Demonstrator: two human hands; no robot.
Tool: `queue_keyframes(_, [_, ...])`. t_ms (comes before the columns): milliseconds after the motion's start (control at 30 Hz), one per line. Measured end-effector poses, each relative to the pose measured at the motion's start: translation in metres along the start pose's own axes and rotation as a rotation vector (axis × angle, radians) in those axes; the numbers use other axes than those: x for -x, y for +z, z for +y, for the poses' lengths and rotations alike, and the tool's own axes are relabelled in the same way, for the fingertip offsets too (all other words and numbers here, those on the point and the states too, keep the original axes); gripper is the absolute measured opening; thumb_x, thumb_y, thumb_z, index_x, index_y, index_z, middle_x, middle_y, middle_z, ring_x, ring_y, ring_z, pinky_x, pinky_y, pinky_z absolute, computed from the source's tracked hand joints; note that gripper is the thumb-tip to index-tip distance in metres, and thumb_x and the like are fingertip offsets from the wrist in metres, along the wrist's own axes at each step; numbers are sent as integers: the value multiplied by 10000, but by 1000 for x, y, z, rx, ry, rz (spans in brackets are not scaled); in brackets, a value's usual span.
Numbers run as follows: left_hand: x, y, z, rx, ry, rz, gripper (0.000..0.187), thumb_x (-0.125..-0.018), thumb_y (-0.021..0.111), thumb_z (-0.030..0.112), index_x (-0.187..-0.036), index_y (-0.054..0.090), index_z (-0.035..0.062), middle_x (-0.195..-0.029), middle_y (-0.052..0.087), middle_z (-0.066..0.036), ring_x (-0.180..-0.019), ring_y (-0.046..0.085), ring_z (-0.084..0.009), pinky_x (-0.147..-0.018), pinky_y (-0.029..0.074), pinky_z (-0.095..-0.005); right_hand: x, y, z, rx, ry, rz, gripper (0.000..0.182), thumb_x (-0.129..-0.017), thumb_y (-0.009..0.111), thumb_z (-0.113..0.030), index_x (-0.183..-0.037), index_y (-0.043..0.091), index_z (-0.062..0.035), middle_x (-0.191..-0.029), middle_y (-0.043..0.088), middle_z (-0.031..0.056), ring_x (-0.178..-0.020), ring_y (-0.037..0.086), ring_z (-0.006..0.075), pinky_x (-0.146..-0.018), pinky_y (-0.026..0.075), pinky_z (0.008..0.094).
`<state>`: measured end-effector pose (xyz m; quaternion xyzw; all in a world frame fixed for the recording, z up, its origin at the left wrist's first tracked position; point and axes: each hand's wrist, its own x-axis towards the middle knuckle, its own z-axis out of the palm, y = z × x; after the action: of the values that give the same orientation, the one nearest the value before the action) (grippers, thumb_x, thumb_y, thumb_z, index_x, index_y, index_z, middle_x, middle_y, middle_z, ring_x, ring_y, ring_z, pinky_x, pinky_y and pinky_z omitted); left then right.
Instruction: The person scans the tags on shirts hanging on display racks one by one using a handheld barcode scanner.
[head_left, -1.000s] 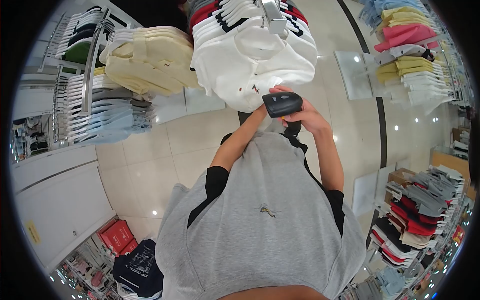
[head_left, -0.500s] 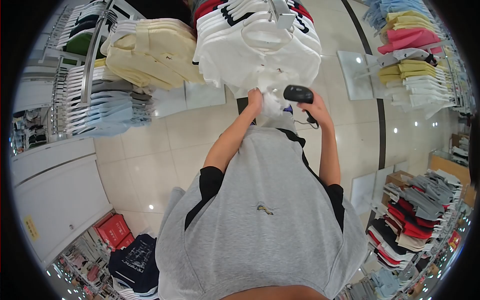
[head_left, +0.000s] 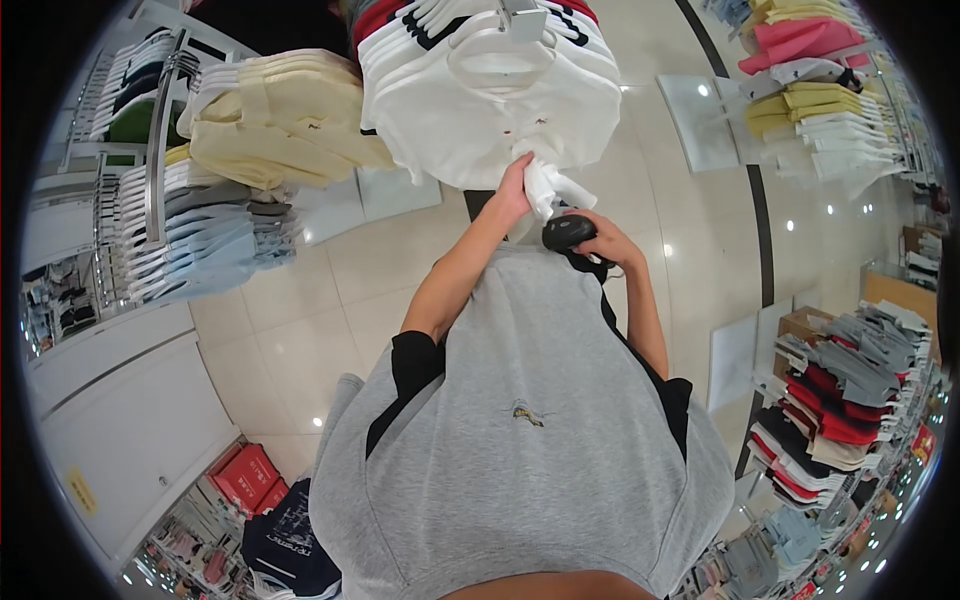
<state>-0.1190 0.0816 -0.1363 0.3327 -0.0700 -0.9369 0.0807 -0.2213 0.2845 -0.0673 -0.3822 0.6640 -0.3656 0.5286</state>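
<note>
White T-shirts [head_left: 500,125] hang in front of me on a rail, the nearest with a small chest motif. My left hand [head_left: 514,190] is closed on the bunched lower part of that shirt, a white gathered piece of cloth [head_left: 543,184]. In my right hand [head_left: 612,243] is a black handheld barcode scanner [head_left: 568,233], with its head just below the gathered cloth and pointing left. The fingers wrap round its grip, most of which is hidden. Whether a label lies in the folds cannot be made out.
Pale yellow shirts [head_left: 290,130] and light blue ones [head_left: 215,245] hang on the left. Racks of yellow and white clothes [head_left: 830,110] and grey and red clothes [head_left: 840,400] stand on the right. A white cabinet [head_left: 120,430] and red boxes [head_left: 247,480] are at lower left.
The scanner has moved down and left, closer to my body. My left hand has lifted slightly with the white cloth, which is more bunched and turned outward.
</note>
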Motion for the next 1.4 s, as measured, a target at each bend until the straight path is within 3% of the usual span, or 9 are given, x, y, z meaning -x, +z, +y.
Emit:
queue_keyframes(267, [-3,-1,5,20,-6,-116,436,-975,438,412,-1122,590,31,-1024,671,-154,-949,653,-318,-886,515,-464,-7,7,-45,-69,-237,-109,696,-588,676,43,-1271,588,-56,-1384,469,106,-1287,433,226,-1059,360,333])
queue_keyframes(333, [6,3,7,-4,4,-133,448,-973,440,430,-1122,593,36,-1016,675,-146,-935,658,-301,-886,519,-442,-10,8,-43,-439,-131,-144,725,-589,672,48,-1298,573,-63,-1416,437,107,-1307,425,244,-1079,336,329])
queue_keyframes(467, [50,32,1,-259,71,-126,477,-948,502,487,-1121,586,50,-1006,670,-96,-921,658,-217,-798,545,-378,-11,0,-54,-549,8,-85,769,-592,668,51,-1340,543,-79,-1468,391,126,-1345,396,259,-1084,333,329])
queue_keyframes(533, [57,38,-2,-461,184,-74,409,-935,567,421,-1127,578,60,-1000,660,-70,-907,650,-167,-754,545,-329,-14,1,-55,-76,-232,66,784,-605,678,33,-1364,521,-87,-1491,371,151,-1350,401,264,-1066,362,339])
queue_keyframes(767, [32,30,-6,-691,341,-61,264,-984,521,206,-1173,561,26,-1005,652,-44,-903,626,-132,-797,521,-292,-17,8,-32,39,-301,185,793,-607,714,-15,-1372,513,-80,-1512,330,175,-1341,411,272,-1043,391,358])
queue_keyframes(867, [21,25,-11,-657,421,-49,278,-994,511,193,-1200,549,10,-1040,648,-54,-931,628,-154,-833,508,-312,-13,13,-36,141,-344,439,739,-641,715,-27,-1352,514,-41,-1391,483,179,-1222,526,264,-961,456,357])
queue_keyframes(967, [31,32,-9,-389,388,-122,275,-999,510,184,-1204,543,5,-1064,638,-57,-946,628,-171,-834,507,-337,-12,6,-34,-112,-18,563,548,-739,716,-98,-1248,542,2,-998,688,136,-841,671,237,-767,532,344])
queue_keyframes(1167, [30,41,-18,-383,478,-10,263,-997,516,177,-1193,550,6,-1051,628,-51,-919,622,-150,-806,508,-307,-5,21,-47,261,-265,666,585,-767,707,-141,-1289,485,2,-960,665,235,-846,680,349,-739,522,391])
queue_keyframes(1400, [20,30,-30,-582,595,47,246,-991,532,186,-1171,582,25,-1039,623,-40,-881,593,-102,-756,492,-266,-17,44,-41,266,-235,737,629,-789,691,-153,-1330,417,12,-943,647,277,-871,650,427,-733,513,436])
